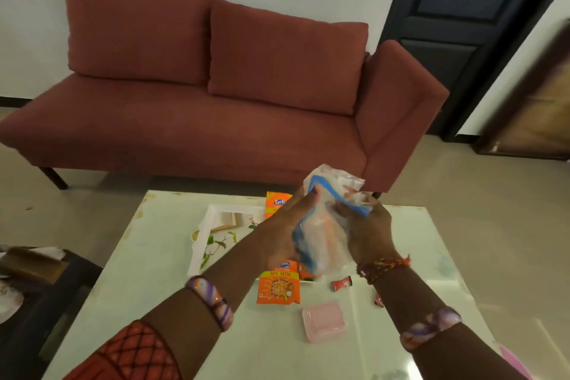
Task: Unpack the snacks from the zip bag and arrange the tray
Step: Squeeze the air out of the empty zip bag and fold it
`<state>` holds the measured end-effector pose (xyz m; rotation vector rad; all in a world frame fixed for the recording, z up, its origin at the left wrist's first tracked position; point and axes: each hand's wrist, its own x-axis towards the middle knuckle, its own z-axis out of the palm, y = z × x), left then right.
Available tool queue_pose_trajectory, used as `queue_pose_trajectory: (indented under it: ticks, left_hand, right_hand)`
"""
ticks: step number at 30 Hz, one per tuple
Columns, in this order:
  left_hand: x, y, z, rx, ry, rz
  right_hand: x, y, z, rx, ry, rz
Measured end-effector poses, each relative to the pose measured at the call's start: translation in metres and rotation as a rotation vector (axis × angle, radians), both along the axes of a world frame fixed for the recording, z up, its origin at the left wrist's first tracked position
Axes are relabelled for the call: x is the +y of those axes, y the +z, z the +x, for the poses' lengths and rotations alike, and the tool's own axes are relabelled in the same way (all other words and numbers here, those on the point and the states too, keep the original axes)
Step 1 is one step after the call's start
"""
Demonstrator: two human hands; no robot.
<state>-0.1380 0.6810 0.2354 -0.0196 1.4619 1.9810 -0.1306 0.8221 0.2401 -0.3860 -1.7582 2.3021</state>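
I hold a clear zip bag [330, 225] with a blue seal strip up above the table. My left hand [288, 231] grips its left side and my right hand [368, 233] grips its right side near the strip. The bag is crumpled between them. Below the bag, a white tray [203, 241] with a leaf print lies on the table, partly hidden by my left arm. An orange snack packet [279, 285] lies at the tray's near edge, and a second orange packet [276, 203] shows at its far side. Two small red sweets [341, 283] [378, 301] lie on the table.
A pale pink lidded box [324, 321] sits on the glossy white table [148, 281] near me. A red-brown sofa [200, 108] stands behind the table. A dark side table [34, 271] with clutter is at the left, and a dark door [456, 25] at the back right.
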Motion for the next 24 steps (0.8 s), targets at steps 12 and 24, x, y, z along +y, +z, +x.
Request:
queue_pose_trajectory:
  ticks: [12, 24]
  left_hand:
    - [0.0, -0.036, -0.034, -0.093, 0.436, -0.201]
    - [0.169, -0.058, -0.022, 0.078, -0.091, -0.366]
  right_hand:
    - [-0.006, -0.022, 0.041, -0.077, 0.443, 0.809]
    - [0.1, -0.028, 0.088, -0.386, -0.171, 0.817]
